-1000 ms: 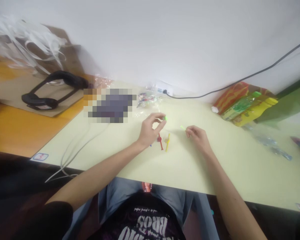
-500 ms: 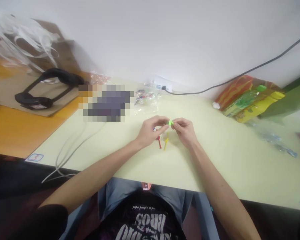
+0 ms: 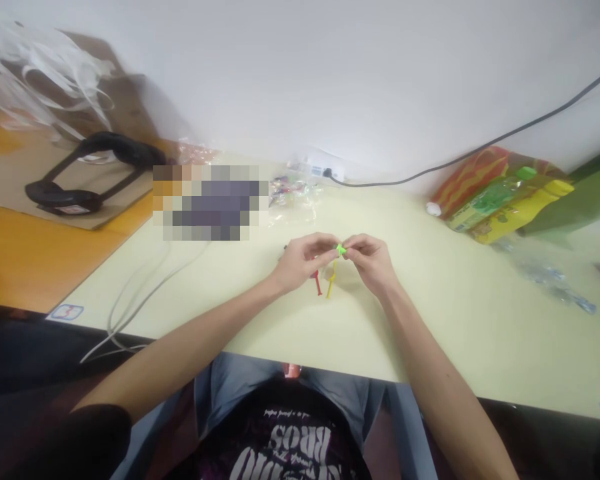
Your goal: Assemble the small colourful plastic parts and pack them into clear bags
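Note:
A small bright green plastic piece (image 3: 341,250) is pinched between the fingertips of both hands, above the middle of the pale table. My left hand (image 3: 306,260) is closed on its left side, thumb and forefinger together. From the right, my right hand (image 3: 371,261) grips it the same way. The piece is too small to tell its exact kind. Just below my left hand lie a red plastic piece (image 3: 317,283) and a yellow plastic stick (image 3: 331,283), both partly covered by the hand.
Clear plastic bags with small coloured parts (image 3: 290,193) lie near a white power strip (image 3: 325,167). Bottles, one with a green cap (image 3: 525,175), lie at the right. A black frame (image 3: 87,173) rests on cardboard at the left. White cables (image 3: 145,293) cross the table's left side.
Both hands stay together around the green piece, whose angle has changed slightly. The view has shifted a little. The red and yellow pieces remain below the hands.

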A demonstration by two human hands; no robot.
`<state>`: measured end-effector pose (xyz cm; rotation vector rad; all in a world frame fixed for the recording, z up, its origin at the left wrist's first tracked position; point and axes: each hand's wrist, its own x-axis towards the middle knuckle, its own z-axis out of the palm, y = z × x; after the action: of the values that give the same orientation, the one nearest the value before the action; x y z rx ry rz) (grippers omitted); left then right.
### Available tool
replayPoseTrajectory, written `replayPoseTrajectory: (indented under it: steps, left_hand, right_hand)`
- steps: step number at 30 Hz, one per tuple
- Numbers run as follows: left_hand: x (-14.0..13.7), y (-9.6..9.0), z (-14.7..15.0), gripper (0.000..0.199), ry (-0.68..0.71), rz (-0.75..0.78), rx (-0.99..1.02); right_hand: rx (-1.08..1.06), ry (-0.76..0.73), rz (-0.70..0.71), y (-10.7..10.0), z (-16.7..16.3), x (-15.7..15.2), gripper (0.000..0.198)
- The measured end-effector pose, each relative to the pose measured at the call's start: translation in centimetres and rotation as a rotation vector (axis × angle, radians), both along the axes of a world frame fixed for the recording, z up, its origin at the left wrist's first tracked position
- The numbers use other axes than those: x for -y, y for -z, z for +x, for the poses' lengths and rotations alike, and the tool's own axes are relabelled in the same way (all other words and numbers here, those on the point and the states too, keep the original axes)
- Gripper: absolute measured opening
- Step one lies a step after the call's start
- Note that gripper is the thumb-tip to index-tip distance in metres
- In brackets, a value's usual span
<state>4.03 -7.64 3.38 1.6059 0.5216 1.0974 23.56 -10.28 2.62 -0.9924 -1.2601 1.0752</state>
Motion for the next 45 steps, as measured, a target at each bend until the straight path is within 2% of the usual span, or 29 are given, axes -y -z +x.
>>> replayPoseTrajectory:
  steps: [6,14,17,22,26,30,35,41,45]
  left_hand:
    - [-0.5,-0.8,-0.7,0.03,0.147,-0.107,-0.038]
    - [-0.3,-1.0,-0.4,0.032,0.176,-0.078,-0.046]
    - [0.0,-0.7,-0.2,0.028,0.129,0.024,-0.053]
    - [0.2,-0.3,-0.3,0.021,-0.072,0.416,-0.136]
    - [-0.1,0.3,-0.4,0.019,-0.123,0.637,-0.156]
    - [-0.4,0.6,-0.5,0.019,-0.191,0.73,-0.127]
    - [-0.4,0.5,-0.5,0.017,-0.304,0.834,-0.095]
    - [-0.4,0.8,-0.4,0.02,-0.237,0.894,-0.131]
    - [-0.6,1.0,-0.4,0.02,-0.213,0.871,-0.142]
  right_hand:
    - [0.124,-0.032,0.035,-1.0,0.5,0.5,0.033]
    - [0.156,-0.056,0.061,-2.3,0.9,1.0,0.031]
    - [0.134,-0.084,0.052,-2.1,1.4,0.8,0.032]
    - [0.045,-0.175,-0.042,-1.1,2.0,0.2,0.046]
    - [0.036,-0.215,-0.116,-0.6,2.1,0.1,0.042]
    - [-0.018,-0.178,-0.137,-0.6,2.3,0.2,0.041]
    - [-0.117,-0.225,-0.143,-0.6,2.2,0.1,0.046]
    - [-0.074,-0.305,-0.2,-1.0,0.8,0.7,0.039]
    - [-0.072,-0.295,-0.166,-1.3,0.5,0.9,0.034]
